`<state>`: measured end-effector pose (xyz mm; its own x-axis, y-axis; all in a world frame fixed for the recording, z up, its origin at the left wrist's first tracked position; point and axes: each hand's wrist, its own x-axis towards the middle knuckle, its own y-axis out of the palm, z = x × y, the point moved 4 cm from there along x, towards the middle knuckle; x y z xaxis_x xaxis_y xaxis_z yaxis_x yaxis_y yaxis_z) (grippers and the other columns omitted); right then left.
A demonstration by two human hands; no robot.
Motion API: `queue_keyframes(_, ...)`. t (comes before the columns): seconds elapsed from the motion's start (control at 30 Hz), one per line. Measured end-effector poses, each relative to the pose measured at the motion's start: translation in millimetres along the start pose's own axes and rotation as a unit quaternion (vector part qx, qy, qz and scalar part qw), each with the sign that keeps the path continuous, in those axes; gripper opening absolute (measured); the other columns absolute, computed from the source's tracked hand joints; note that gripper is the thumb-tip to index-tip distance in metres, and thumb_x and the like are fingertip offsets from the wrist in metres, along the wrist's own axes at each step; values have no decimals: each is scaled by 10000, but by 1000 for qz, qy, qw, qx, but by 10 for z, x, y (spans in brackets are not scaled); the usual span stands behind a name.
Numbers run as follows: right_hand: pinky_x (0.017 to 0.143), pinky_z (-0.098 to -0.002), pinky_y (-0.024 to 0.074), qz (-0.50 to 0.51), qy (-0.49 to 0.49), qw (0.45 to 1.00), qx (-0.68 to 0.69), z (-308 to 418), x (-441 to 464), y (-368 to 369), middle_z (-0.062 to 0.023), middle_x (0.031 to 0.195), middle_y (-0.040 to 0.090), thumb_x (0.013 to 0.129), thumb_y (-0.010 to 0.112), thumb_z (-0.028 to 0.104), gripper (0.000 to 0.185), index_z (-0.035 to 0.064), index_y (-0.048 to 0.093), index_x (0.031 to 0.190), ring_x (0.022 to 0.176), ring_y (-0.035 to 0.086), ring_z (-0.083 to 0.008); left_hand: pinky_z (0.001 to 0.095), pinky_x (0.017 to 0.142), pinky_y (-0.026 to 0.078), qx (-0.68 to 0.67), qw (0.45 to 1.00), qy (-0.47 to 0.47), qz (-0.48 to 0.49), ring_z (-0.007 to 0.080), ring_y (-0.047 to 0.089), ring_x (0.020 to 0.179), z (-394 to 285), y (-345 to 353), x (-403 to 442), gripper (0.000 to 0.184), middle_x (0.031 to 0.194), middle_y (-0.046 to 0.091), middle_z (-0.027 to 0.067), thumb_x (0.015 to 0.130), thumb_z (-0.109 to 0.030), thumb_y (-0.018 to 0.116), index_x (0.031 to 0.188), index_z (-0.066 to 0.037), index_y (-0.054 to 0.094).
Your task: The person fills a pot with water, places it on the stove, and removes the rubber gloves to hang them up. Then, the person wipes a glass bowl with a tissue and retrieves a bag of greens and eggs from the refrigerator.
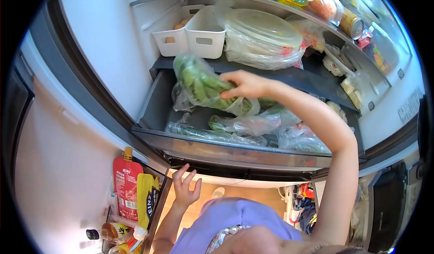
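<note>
My right hand (246, 85) is closed on a clear plastic bag of green leafy vegetables (199, 83), raised at the left part of a pulled-out fridge drawer (235, 142). Below it in the drawer lie more plastic-wrapped greens (246, 123) and a long bagged bundle (208, 132) along the front. My left hand (186, 188) hangs in front of the drawer near the door, fingers apart, with nothing in it. The fingertips of the right hand show only partly against the bag.
Above the drawer, a shelf carries white bins (205, 32) with eggs in one, and a lidded, plastic-wrapped dish (264, 32). The left door rack holds a red Heinz pouch (127, 186), a yellow pouch (147, 199) and bottles. A can (351, 23) stands upper right.
</note>
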<state>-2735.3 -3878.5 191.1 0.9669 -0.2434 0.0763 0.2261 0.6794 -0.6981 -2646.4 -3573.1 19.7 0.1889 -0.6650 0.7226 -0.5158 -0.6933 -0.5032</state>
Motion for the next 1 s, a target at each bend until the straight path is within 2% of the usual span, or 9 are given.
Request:
queue_keyframes(0.1, 812, -245, 410, 13, 0, 985, 173, 219, -241, -197, 19, 936, 571, 805, 676, 125, 312, 37, 570, 1084, 895, 496, -69, 371, 860, 414, -18, 999, -3, 42, 316, 482, 1054, -29, -26, 1, 385, 1193, 491, 159, 720, -56, 682, 1089, -48, 572)
queue_keyframes(0.27, 906, -313, 432, -158, -23, 961, 227, 655, -791, -738, -65, 1145, 585, 781, 668, 138, 418, 19, 536, 1159, 1021, 559, -154, 368, 850, 433, -34, 998, -5, 51, 320, 507, 1041, -78, -50, 25, 360, 1172, 518, 171, 733, -56, 669, 1081, -38, 577)
queue_keyframes(0.43, 851, -373, 492, -263, -137, 894, 336, 1010, -1341, -1205, -117, 1071, 618, 856, 537, 275, 427, -15, 509, 1167, 923, 620, -219, 364, 824, 449, -109, 989, 15, 94, 320, 515, 1032, -154, 82, -35, 417, 1165, 511, 194, 717, -36, 683, 1107, -33, 537)
queue_keyframes(0.53, 812, -350, 509, -406, -37, 821, 399, 1208, -1869, -1264, -118, 1070, 615, 873, 503, 248, 394, -7, 503, 1173, 891, 627, -209, 370, 846, 458, -172, 978, 45, 110, 328, 530, 1038, -342, 141, -5, 452, 1161, 517, 196, 713, -48, 698, 1130, -26, 524)
queue_keyframes(0.63, 835, -312, 501, -373, -79, 859, 342, 1639, -2073, -807, -111, 1024, 629, 839, 561, 173, 360, -10, 515, 1145, 923, 625, -189, 393, 892, 457, -262, 955, 68, 118, 324, 512, 1092, -576, 270, 131, 567, 1218, 477, 200, 737, -180, 734, 1199, -4, 457)
queue_keyframes(0.77, 786, -329, 459, -354, -59, 930, 78, 1822, -2141, 75, -70, 951, 559, 825, 610, 146, 285, 25, 538, 1073, 879, 550, -179, 423, 1007, 363, -677, 734, -33, 41, 295, 414, 1218, -1243, 494, 553, 915, 1355, 345, 171, 646, -291, 819, 1349, -24, 298)
queue_keyframes(0.8, 768, -342, 447, -333, -42, 942, 30, 1757, -2083, 354, -61, 931, 534, 824, 620, 145, 264, 35, 544, 1051, 862, 526, -180, 436, 1015, 349, -705, 705, -41, 61, 290, 408, 1223, -1254, 577, 507, 939, 1350, 353, 168, 629, -289, 829, 1354, -29, 292)
queue_keyframes(0.87, 762, -392, 451, -246, 4, 969, -40, 1662, -1972, 862, -179, 947, 521, 815, 632, 232, 305, 15, 518, 997, 884, 532, -359, 458, 1020, 335, -742, 658, -76, 106, 281, 404, 1225, -1201, 720, 364, 982, 1336, 370, 159, 600, -285, 847, 1363, -40, 279)
queue_keyframes(1.0, 669, -373, 483, -31, 45, 990, -127, 1690, -2024, 728, -143, 823, 588, 806, 645, 330, 327, 27, 600, 920, 759, 600, -314, 469, 969, 390, -720, 641, -196, 183, 267, 453, 1170, -1093, 754, 127, 1034, 1278, 423, 135, 571, -277, 863, 1377, -67, 251)
